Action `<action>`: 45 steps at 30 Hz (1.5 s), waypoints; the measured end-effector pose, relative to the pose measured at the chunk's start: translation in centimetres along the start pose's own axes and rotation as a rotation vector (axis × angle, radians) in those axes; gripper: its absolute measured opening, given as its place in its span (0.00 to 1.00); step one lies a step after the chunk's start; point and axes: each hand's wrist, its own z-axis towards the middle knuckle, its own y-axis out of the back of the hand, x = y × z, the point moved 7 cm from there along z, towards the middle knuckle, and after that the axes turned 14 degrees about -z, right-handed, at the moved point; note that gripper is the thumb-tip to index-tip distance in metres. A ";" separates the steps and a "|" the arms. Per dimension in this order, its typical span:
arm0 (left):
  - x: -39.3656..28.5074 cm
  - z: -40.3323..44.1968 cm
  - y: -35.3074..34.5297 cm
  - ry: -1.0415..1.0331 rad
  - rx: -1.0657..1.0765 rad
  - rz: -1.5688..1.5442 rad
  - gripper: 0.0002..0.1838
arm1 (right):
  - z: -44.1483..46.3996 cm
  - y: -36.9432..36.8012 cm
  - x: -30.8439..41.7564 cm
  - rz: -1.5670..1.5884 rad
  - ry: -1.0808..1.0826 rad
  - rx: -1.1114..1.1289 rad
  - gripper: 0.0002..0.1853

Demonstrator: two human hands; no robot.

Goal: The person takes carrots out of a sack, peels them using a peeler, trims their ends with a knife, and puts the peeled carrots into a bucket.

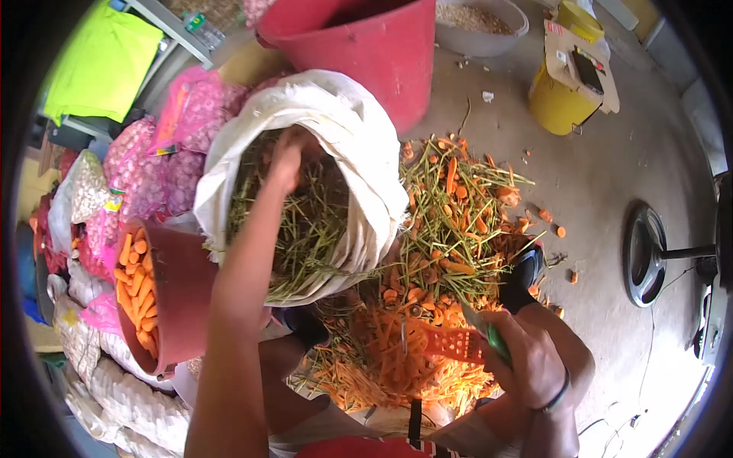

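My left hand reaches into the mouth of a white sack. Its fingers are lost in shadow among the green carrot stems inside, so whether they grip anything is hidden. Low on the right, my right hand is closed around an orange peeler with a perforated handle. A green-handled tool, perhaps a knife, is in the same grasp. Below the peeler lies a heap of orange carrot peelings, between my legs. Cut stems and carrot tops spread over the floor beyond it.
A red bucket of peeled carrots stands left of the sack. Behind is a large red tub, with a grey basin beside it. Pink net bags of garlic line the left. A yellow bucket and black round-based stand are at right.
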 end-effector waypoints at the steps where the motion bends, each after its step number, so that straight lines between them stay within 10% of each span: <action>1: -0.8 -4.0 -0.1 0.037 0.051 -0.195 0.26 | -0.1 -0.4 -0.2 -0.011 0.031 -0.037 0.16; 5: -4.9 -20.1 -3.6 0.134 0.199 -0.619 0.29 | -0.4 -1.4 0.6 -0.066 0.148 -0.169 0.14; 16: -10.6 -35.9 -8.7 -0.181 0.413 0.194 0.18 | 1.4 -5.7 5.0 -0.276 0.172 -0.182 0.13; 34: -8.1 -34.2 -11.5 -0.557 0.485 0.296 0.17 | 9.9 -12.5 -2.4 -0.312 0.018 -0.103 0.21; 38: -2.6 -30.2 -8.8 0.174 0.374 -0.362 0.25 | 10.0 -10.2 -0.8 -0.129 -0.019 -0.067 0.37; 45: -3.3 -31.0 -7.3 0.288 0.213 -0.563 0.15 | 8.5 -8.5 2.2 -0.161 0.226 -0.378 0.41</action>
